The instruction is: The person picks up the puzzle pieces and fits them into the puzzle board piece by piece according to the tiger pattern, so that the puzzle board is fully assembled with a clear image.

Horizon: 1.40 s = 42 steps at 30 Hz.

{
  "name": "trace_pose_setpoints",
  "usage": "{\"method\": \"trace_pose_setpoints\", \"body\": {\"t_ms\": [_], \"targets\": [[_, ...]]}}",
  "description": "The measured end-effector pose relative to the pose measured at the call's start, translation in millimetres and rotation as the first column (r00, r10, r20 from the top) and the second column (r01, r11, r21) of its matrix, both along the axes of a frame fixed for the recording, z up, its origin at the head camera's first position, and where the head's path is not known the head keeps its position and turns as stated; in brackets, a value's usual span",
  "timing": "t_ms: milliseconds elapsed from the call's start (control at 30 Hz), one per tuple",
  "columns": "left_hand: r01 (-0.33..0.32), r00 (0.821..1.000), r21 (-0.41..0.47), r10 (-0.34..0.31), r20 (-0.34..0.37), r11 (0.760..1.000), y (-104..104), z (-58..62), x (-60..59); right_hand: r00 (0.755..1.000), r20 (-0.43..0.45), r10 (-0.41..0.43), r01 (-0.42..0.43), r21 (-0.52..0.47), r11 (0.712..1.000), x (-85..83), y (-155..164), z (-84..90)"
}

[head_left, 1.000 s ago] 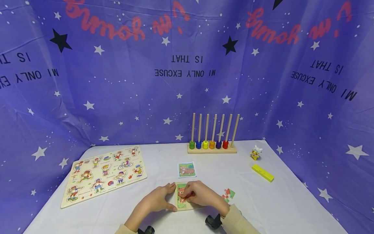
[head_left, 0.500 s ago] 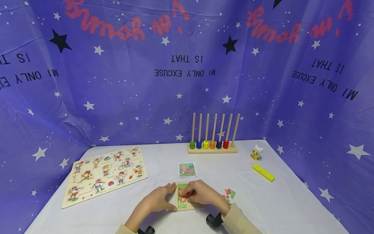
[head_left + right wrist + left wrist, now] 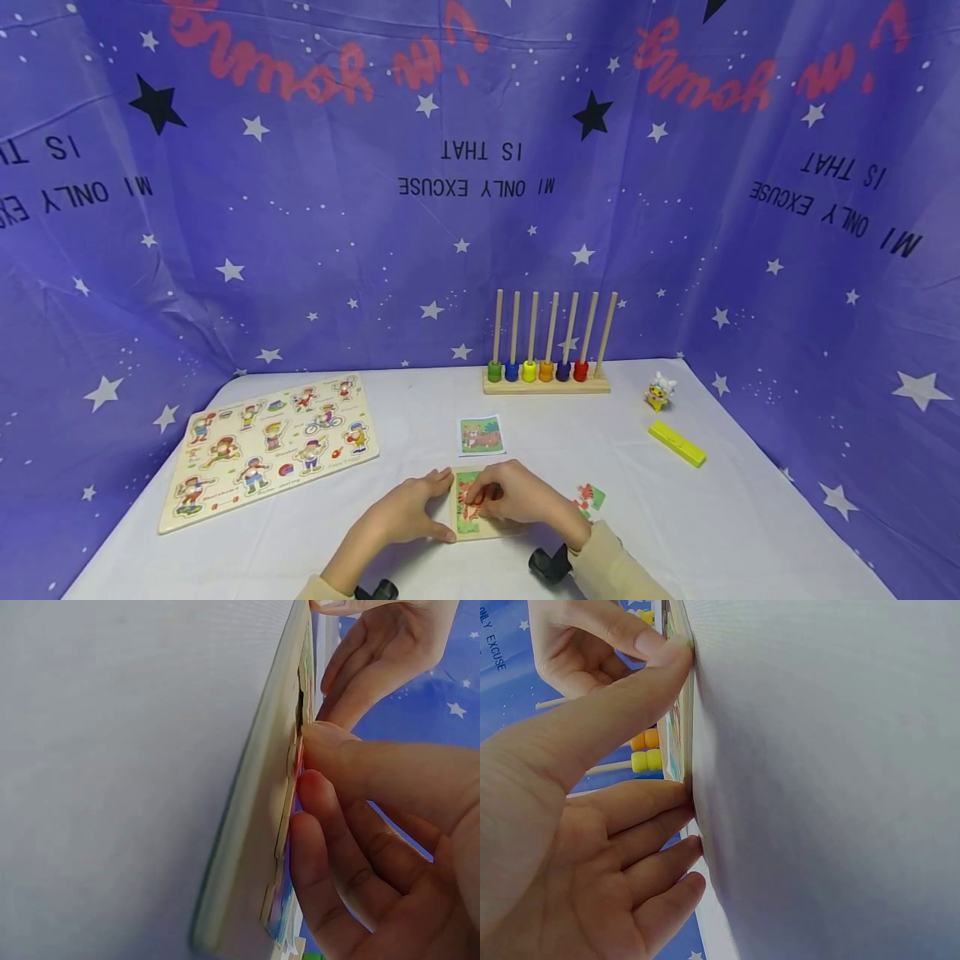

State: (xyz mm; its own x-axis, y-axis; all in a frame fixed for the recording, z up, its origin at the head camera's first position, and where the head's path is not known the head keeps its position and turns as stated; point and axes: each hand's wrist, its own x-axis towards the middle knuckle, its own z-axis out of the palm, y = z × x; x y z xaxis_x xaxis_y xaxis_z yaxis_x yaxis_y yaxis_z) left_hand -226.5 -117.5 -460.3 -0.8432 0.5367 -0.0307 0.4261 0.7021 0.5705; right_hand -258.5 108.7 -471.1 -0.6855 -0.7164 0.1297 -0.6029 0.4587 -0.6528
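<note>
Puzzle tray (image 3: pixel 468 527): small wooden frame lying flat on the tabletop (image 3: pixel 675 533), directly in front of the person, between both hands; partly filled with picture pieces.
Left hand (image 3: pixel 405 512): fingers straight, thumb and fingertips set against the tray's left edge. Grip is open and holds nothing; judged to be bracing the tray so it does not slide.
Left hand, wrist view (image 3: pixel 592 847): thumb on the far corner, the other fingers along the near side of the same edge.
Right hand (image 3: pixel 517 498): rests over the tray, fingers bent down onto a puzzle piece (image 3: pixel 289 796).
Right fingertips (image 3: pixel 330 746): pressing on the piece's face, apparently seating it in the frame; the piece sits slightly proud of the tray edge. Grip is a press, not a closed hold.
Loose pieces (image 3: pixel 588 498): just right of the right hand, kept within reach.
Picture card (image 3: pixel 480 435): flat, just beyond the tray, likely the pattern to follow.
Peg board (image 3: pixel 266 446): well to the left, untouched.
Bead rack (image 3: pixel 547 371): at the back edge, one bead on six of seven rods.
Yellow block (image 3: pixel 675 442) and small toy figure (image 3: pixel 657 391): far right, apart from the work.
</note>
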Motion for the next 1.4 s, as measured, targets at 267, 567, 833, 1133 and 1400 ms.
{"method": "trace_pose_setpoints", "body": {"t_ms": [267, 567, 833, 1133, 1400], "targets": [[0.001, 1.0, 0.0, -0.001, 0.01, 1.0, 0, 0.0, 0.3, 0.999, 0.044, 0.022, -0.021, -0.022, 1.0, -1.8, -1, 5.9], [-0.005, 1.0, -0.014, 0.005, 0.013, 1.0, 0, -0.6, -0.8, 1.0, 0.021, 0.023, -0.023, 0.014, 1.0, -10.7, -4, 0.9], [-0.001, 1.0, -0.007, 0.001, 0.017, 1.0, 0, -0.4, -0.9, 0.996, 0.043, 0.072, -0.074, 0.026, 0.997, -13.8, -1, 4.6], [0.0, 1.0, 0.01, 0.0, 0.024, 1.0, 0, 0.4, 0.0, 0.993, 0.08, 0.087, -0.087, -0.007, 0.996, -16.3, 1, 2.2], [0.006, 1.0, 0.014, -0.006, 0.017, 1.0, 0, 1.8, 1.3, 0.995, 0.079, 0.066, -0.065, -0.006, 0.998, -17.6, 1, -0.6]]}}
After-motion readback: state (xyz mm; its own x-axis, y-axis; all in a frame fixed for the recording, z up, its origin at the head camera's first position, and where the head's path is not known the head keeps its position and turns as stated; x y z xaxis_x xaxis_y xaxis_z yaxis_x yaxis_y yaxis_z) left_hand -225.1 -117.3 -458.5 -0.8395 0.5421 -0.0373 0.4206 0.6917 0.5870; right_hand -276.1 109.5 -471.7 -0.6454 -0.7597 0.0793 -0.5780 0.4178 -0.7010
